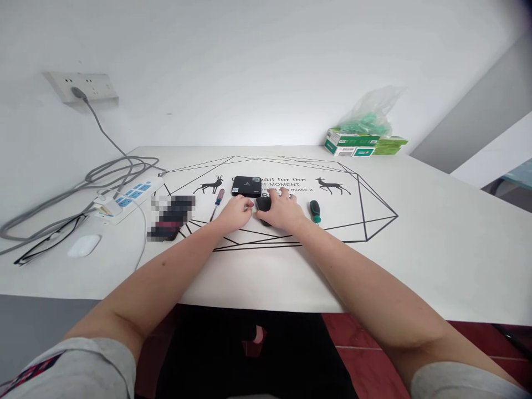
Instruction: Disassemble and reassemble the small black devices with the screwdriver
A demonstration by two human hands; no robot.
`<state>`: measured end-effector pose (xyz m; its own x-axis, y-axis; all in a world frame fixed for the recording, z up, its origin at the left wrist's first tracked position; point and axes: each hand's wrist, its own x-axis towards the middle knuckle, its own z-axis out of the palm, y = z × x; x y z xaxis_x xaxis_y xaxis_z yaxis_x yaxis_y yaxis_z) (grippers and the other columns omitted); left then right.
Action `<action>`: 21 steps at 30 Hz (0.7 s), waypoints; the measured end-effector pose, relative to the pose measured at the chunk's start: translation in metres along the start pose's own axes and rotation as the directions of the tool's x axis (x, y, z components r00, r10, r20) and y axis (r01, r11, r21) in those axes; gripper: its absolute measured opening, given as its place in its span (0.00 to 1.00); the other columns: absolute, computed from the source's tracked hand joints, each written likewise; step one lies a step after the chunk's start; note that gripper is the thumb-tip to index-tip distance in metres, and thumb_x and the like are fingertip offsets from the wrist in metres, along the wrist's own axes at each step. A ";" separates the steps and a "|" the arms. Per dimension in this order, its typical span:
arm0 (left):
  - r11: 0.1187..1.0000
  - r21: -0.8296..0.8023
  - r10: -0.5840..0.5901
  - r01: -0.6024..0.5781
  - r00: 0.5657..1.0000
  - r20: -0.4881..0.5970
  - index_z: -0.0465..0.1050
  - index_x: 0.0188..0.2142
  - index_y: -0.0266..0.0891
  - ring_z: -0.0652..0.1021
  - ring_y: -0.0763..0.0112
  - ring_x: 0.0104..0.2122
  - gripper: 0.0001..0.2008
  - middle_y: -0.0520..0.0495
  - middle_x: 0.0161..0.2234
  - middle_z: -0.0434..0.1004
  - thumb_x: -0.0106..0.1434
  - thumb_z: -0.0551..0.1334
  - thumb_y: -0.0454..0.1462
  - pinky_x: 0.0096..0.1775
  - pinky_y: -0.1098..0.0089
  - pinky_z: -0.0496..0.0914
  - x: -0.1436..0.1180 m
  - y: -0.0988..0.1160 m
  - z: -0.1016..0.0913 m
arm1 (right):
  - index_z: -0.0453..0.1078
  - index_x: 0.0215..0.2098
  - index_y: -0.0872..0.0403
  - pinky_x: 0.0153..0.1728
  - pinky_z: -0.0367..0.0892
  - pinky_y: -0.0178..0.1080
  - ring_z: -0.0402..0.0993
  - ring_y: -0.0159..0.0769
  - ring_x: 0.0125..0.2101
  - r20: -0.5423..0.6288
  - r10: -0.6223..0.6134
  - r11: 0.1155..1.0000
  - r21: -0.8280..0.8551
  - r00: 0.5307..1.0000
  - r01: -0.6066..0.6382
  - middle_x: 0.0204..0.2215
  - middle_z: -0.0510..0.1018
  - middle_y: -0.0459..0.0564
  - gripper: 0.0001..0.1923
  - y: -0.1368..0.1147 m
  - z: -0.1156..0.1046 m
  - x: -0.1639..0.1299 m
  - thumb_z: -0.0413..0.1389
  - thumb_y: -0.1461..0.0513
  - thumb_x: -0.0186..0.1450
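Observation:
My right hand (286,209) grips a black computer mouse (263,205), thumb on its near left side and fingers reaching over the far side. Part of the mouse is hidden under the palm. Just left of it, my left hand (236,213) is closed, fingers curled and thumb side towards the mouse; whatever they may hold is too small to make out. Behind both hands lies a flat black box (246,187) with stickers on top. A screwdriver with a red and blue handle (220,197) lies left of my left hand. Right of my right hand is a stubby green and black screwdriver (315,209).
A pixelated dark object (172,219) lies at left. Beyond it are a power strip (133,194), coiled grey cable (108,172), glasses (50,241) and a white mouse (85,245). Green-and-white boxes (353,141) with a plastic bag (372,113) stand against the wall.

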<state>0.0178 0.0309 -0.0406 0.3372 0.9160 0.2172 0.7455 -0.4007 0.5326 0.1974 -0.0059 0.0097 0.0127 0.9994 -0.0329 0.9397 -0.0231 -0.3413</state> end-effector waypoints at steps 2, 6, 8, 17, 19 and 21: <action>1.000 -0.012 0.009 -0.009 1.000 -0.012 0.81 0.50 0.39 0.81 0.53 0.56 0.15 0.39 0.53 0.82 0.68 0.61 0.29 0.64 0.53 0.73 -0.001 0.000 0.000 | 0.60 0.74 0.51 0.65 0.67 0.61 0.64 0.70 0.70 -0.015 0.008 0.993 0.119 1.000 -0.006 0.75 0.61 0.65 0.45 0.001 -0.004 0.000 0.63 0.47 0.63; 0.979 -0.167 0.122 -0.120 0.993 0.001 0.76 0.61 0.39 0.78 0.44 0.61 0.24 0.36 0.58 0.80 0.65 0.68 0.36 0.65 0.48 0.71 -0.007 0.003 -0.001 | 0.65 0.68 0.51 0.62 0.71 0.51 0.74 0.54 0.63 0.017 0.031 0.832 0.554 0.999 -0.035 0.68 0.72 0.61 0.41 0.001 -0.011 0.001 0.64 0.47 0.60; 0.948 -0.278 0.166 -0.155 0.986 0.018 0.67 0.71 0.41 0.72 0.38 0.68 0.42 0.34 0.66 0.74 0.60 0.76 0.42 0.69 0.45 0.67 -0.011 0.005 -0.002 | 0.69 0.61 0.49 0.55 0.76 0.47 0.78 0.50 0.56 0.080 -0.013 0.640 0.767 0.997 -0.054 0.61 0.79 0.56 0.33 0.000 -0.013 0.000 0.61 0.44 0.63; 0.926 -0.366 0.103 -0.093 0.995 0.008 0.35 0.83 0.42 0.50 0.37 0.79 0.73 0.31 0.79 0.45 0.51 0.81 0.51 0.76 0.45 0.52 -0.015 0.010 -0.005 | 0.72 0.43 0.51 0.43 0.80 0.47 0.82 0.48 0.42 0.241 -0.187 0.246 0.950 0.952 -0.192 0.38 0.84 0.56 0.22 -0.010 -0.007 -0.004 0.41 0.49 0.70; 0.937 -0.339 0.095 -0.082 0.995 0.023 0.36 0.83 0.43 0.51 0.37 0.79 0.73 0.33 0.77 0.47 0.51 0.80 0.51 0.76 0.46 0.52 -0.016 0.012 -0.005 | 0.72 0.43 0.52 0.41 0.80 0.47 0.82 0.49 0.39 0.263 -0.172 0.231 0.948 0.949 -0.220 0.35 0.84 0.57 0.20 -0.011 -0.004 -0.003 0.43 0.52 0.69; 0.948 -0.310 0.090 -0.072 0.995 0.041 0.38 0.83 0.42 0.53 0.38 0.78 0.72 0.33 0.76 0.49 0.51 0.80 0.51 0.76 0.47 0.52 -0.017 0.014 -0.006 | 0.72 0.42 0.52 0.40 0.79 0.46 0.82 0.48 0.38 0.282 -0.139 0.257 0.936 0.949 -0.241 0.36 0.84 0.57 0.18 -0.010 -0.003 0.001 0.44 0.53 0.68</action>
<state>0.0192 0.0098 -0.0314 0.4262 0.8749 0.2300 0.5041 -0.4408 0.7427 0.1893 -0.0044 0.0163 -0.2150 0.9443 -0.2489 -0.0812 -0.2713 -0.9591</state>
